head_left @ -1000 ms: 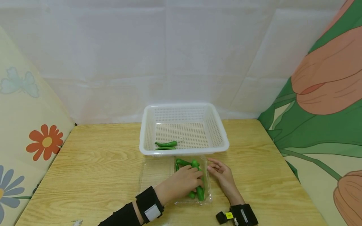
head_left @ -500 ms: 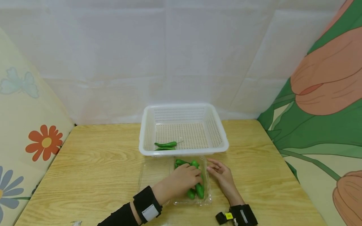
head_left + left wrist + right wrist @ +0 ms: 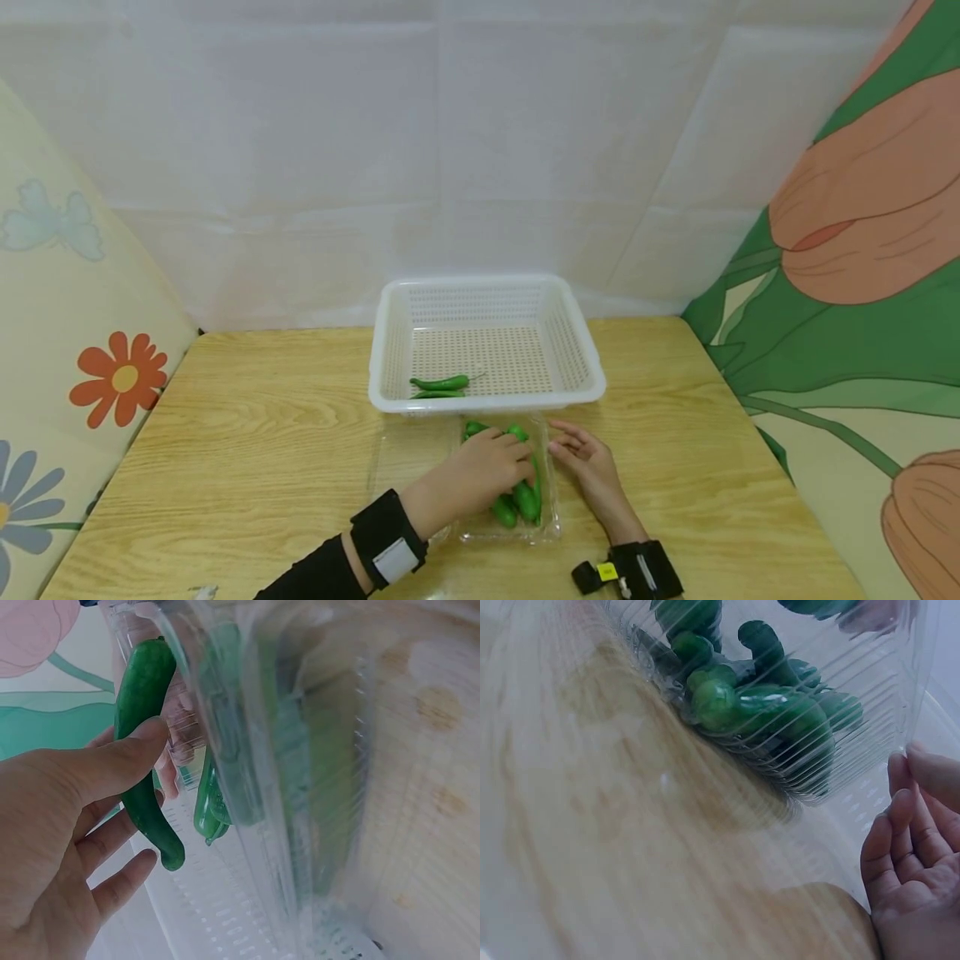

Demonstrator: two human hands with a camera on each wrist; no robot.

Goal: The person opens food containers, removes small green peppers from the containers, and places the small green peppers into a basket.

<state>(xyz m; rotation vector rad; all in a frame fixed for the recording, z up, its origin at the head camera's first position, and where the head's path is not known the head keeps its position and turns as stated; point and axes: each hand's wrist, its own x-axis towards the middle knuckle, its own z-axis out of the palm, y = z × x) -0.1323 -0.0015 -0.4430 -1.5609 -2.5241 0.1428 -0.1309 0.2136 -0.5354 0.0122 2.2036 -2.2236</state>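
Observation:
My left hand point(image 3: 487, 473) reaches over a clear plastic clamshell box point(image 3: 552, 504) that holds several green chili peppers point(image 3: 504, 512). Its thumb and fingers pinch one green chili pepper point(image 3: 146, 679), seen tilted in the left wrist view; the hand hides part of the pile in the head view. On the box's right side is my right hand point(image 3: 595, 475). In the right wrist view its thumb and index finger pinch the rim of the box, with more peppers point(image 3: 765, 709) showing through the ribbed wall.
Just behind the box stands a white perforated basket point(image 3: 480, 406) with a green chili pepper point(image 3: 442, 383) and another beside it near its front left. The box's clear lid point(image 3: 405, 462) lies folded open to the left on the wooden table point(image 3: 255, 433). A white sheet point(image 3: 300, 167) hangs behind.
My left hand has drawn slightly left over the box, and the peppers beneath it have shifted a little. My right hand stays at the box's side.

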